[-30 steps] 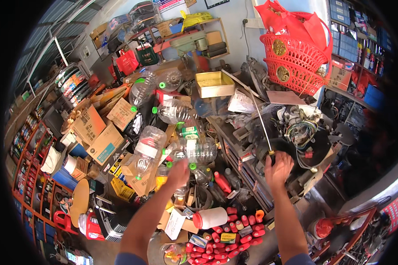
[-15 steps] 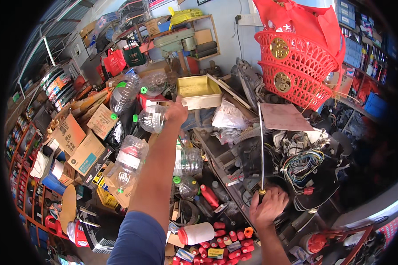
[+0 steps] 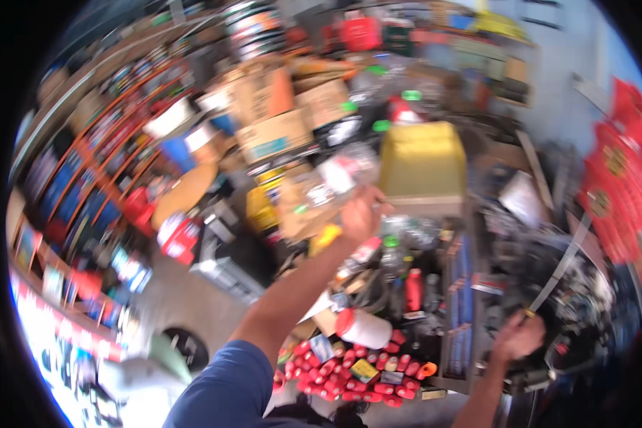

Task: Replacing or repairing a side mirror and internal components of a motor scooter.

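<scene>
My left hand point(image 3: 362, 212) is closed on the near left corner of a rectangular yellow metal tray point(image 3: 424, 160). The tray is tilted so that its inside shows, and no contents can be made out. At the right, my right hand point(image 3: 522, 335) is wrapped round the lower end of a long tool with a thin straight metal shaft point(image 3: 560, 265) and a yellow collar. Its handle is hidden in the fist. The shaft slants up and away to the right, over a tangle of wires and parts. Motion blurs much of the view.
Cardboard boxes point(image 3: 274, 135) and clear plastic bottles are heaped beyond my left arm. Below the tray lie a white jar with a red lid point(image 3: 364, 328) and many small red bottles point(image 3: 349, 374). Red baskets point(image 3: 613, 192) stand at far right. Orange shelving point(image 3: 85, 153) lines the left.
The view has swung left. My left hand has brought the tray nearer, off the cluttered bench, and tilted it. My right hand keeps the long tool, which now leans right.
</scene>
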`<action>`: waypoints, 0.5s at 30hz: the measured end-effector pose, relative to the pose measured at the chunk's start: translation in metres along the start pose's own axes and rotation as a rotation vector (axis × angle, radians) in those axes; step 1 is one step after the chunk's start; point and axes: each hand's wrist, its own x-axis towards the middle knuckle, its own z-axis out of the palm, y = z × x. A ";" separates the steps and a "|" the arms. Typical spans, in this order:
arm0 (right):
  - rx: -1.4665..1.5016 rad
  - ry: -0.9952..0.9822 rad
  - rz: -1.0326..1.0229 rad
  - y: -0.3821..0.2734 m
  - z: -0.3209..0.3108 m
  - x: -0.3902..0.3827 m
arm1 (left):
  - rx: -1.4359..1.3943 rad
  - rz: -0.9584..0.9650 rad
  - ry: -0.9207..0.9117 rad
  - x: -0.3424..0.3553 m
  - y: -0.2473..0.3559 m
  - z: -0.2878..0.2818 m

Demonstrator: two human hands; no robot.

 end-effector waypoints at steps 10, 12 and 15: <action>0.001 0.128 -0.237 0.003 -0.010 0.001 | 0.206 -0.852 -0.216 -0.378 0.018 -0.301; 0.428 0.189 -0.266 -0.034 -0.013 -0.028 | 0.333 -1.033 -0.266 -0.454 0.015 -0.333; 0.396 -0.196 -0.679 -0.123 -0.104 -0.105 | 0.404 -1.242 -0.293 -0.513 0.034 -0.391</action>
